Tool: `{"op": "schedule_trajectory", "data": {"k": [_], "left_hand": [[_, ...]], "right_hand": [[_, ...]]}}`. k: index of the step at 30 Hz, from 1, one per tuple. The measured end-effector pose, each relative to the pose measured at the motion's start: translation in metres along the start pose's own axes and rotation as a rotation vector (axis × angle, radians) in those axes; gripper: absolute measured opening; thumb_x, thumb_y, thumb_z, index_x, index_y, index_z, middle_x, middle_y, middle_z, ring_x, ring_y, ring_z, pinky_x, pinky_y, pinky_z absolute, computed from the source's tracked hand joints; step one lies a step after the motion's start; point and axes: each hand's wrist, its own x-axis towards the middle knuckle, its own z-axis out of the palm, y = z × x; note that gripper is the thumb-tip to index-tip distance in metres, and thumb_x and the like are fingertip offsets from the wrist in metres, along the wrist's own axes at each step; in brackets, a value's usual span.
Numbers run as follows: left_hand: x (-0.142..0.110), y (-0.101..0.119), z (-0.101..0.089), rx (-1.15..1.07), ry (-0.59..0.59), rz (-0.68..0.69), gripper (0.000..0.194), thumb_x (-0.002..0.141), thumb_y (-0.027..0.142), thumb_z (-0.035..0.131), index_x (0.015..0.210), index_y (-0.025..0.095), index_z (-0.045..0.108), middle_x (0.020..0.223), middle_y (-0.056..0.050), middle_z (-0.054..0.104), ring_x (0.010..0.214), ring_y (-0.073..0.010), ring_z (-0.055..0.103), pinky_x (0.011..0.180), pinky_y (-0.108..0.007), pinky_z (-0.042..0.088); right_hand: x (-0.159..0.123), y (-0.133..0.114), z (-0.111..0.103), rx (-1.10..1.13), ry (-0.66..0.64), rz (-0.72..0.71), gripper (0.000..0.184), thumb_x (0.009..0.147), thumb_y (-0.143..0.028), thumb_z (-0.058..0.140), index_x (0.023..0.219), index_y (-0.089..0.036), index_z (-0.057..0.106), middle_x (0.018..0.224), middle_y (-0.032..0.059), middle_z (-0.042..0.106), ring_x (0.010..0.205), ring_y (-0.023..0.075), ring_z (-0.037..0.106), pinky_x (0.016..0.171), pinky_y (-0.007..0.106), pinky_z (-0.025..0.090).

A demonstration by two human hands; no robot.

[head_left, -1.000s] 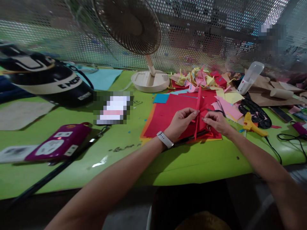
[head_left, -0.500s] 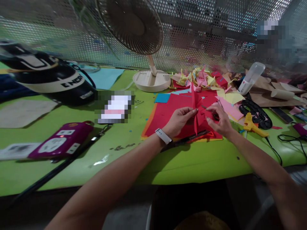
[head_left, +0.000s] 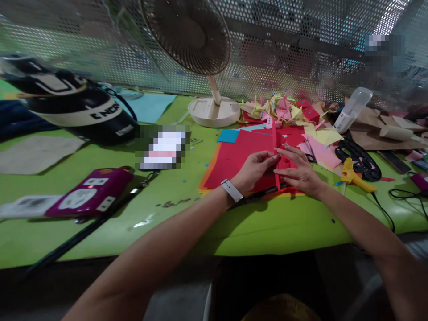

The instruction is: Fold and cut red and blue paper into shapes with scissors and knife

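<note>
A narrow folded piece of red paper (head_left: 274,133) stands on edge above red sheets (head_left: 230,156). My left hand (head_left: 256,168) pinches it between thumb and fingers from the left. On the other side, my right hand (head_left: 297,171) has its thumb and fingers on the same paper, the fingers partly spread. A black loop like a scissors handle (head_left: 310,157) shows just behind my right hand; whether a finger is through it I cannot tell. Beneath my wrists, a dark slim tool (head_left: 264,193) lies across the near edge of the sheets.
A yellow glue gun (head_left: 356,178), a black curved tray-like thing (head_left: 359,158) and a clear bottle (head_left: 353,109) are on the right. Behind are paper scraps (head_left: 281,109) and a fan (head_left: 214,111). A phone (head_left: 165,149), purple power strip (head_left: 90,191) and large black bottle (head_left: 87,111) occupy the left.
My right hand has moved left onto the red paper, its fingers straighter than before. The black loop that was at its fingers now shows behind it. My left hand keeps its pinch.
</note>
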Motion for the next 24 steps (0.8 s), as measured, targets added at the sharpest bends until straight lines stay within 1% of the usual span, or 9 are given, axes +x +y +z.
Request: {"op": "schedule_trajectory", "data": {"k": [6,11,16,18,21,24], "left_hand": [[0.001,-0.001,0.0,-0.011,-0.005,-0.003,0.041,0.053,0.043,0.087,0.07,0.014,0.063,0.059,0.005,0.057,0.052,-0.0061,0.05,0.051,-0.02,0.044],[0.001,-0.002,0.0,-0.016,-0.027,0.006,0.036,0.06,0.04,0.084,0.068,0.014,0.061,0.055,0.006,0.051,0.049,-0.0048,0.044,0.048,-0.019,0.039],[0.003,-0.002,-0.009,-0.054,-0.059,-0.028,0.032,0.061,0.034,0.084,0.071,0.014,0.061,0.057,0.006,0.052,0.049,-0.0057,0.047,0.051,-0.021,0.042],[0.004,-0.003,-0.012,-0.071,-0.061,-0.036,0.031,0.06,0.033,0.084,0.072,0.014,0.062,0.06,0.005,0.055,0.05,-0.0061,0.048,0.052,-0.021,0.043],[0.004,-0.003,-0.012,-0.067,-0.061,-0.023,0.031,0.06,0.033,0.084,0.071,0.014,0.062,0.057,0.006,0.052,0.048,-0.0053,0.046,0.051,-0.02,0.042],[0.003,-0.002,-0.007,-0.046,-0.049,-0.008,0.035,0.057,0.037,0.086,0.069,0.014,0.062,0.055,0.007,0.049,0.048,-0.0048,0.043,0.049,-0.019,0.041]], "right_hand": [[0.0,-0.001,0.001,0.08,0.0,0.069,0.021,0.088,-0.027,0.058,0.104,-0.033,0.071,0.144,-0.0003,0.047,0.138,0.0233,0.034,0.112,0.052,0.035],[0.001,-0.002,0.0,0.126,-0.016,0.107,0.019,0.088,-0.025,0.06,0.1,-0.035,0.072,0.142,-0.0006,0.049,0.137,0.0236,0.036,0.112,0.055,0.034],[0.003,-0.008,-0.002,0.138,0.012,-0.019,0.017,0.089,-0.026,0.059,0.097,-0.031,0.073,0.139,0.0032,0.053,0.136,0.022,0.038,0.11,0.05,0.038],[0.003,-0.01,-0.002,0.129,-0.007,-0.03,0.017,0.09,-0.028,0.057,0.095,-0.031,0.074,0.138,0.0029,0.054,0.136,0.0209,0.039,0.109,0.048,0.04],[0.002,-0.01,-0.001,0.111,-0.029,0.023,0.018,0.09,-0.029,0.057,0.097,-0.032,0.073,0.138,0.0015,0.054,0.136,0.0206,0.038,0.11,0.048,0.039],[0.001,-0.006,-0.001,0.093,-0.03,0.083,0.017,0.089,-0.029,0.06,0.1,-0.033,0.072,0.139,0.0003,0.053,0.139,0.0218,0.035,0.111,0.051,0.037]]}}
